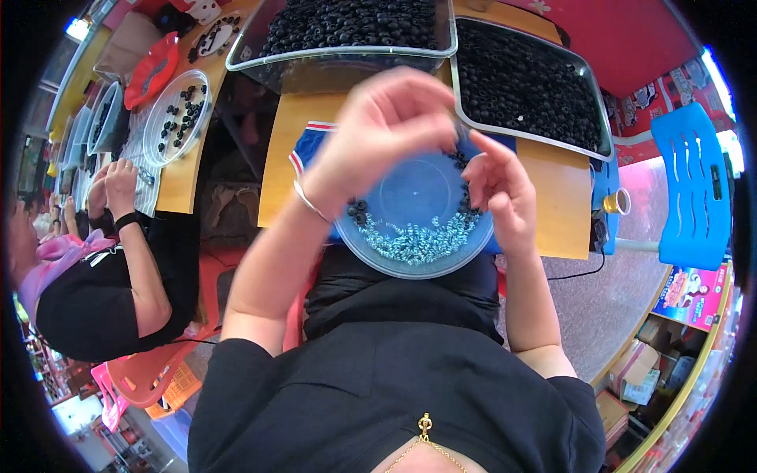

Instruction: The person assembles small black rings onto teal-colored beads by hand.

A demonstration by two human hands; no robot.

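**Two hands raised over a lid of small beads**

Nearest, at the table's near edge, a round clear plastic lid (415, 217) lies flat, open side up, so loose pieces stay inside. A band of pale striped beads (414, 243) curves along its near rim, running left to right; a few black beads (357, 210) sit at its left and far-right edges. Being round, the lid has no long axis.

Above it, the left hand (386, 130) is lifted and blurred, fingers curled with tips drawn together as if pinching something small; what it holds cannot be told. The right hand (498, 189) hovers at the lid's right, fingers bent toward the left hand; whether it grips anything is unclear.

Farther off, two metal trays (532, 83) heaped with black beads stand within reach. Far left, a co-worker's hands (114, 185) work beside another clear dish (177, 117).
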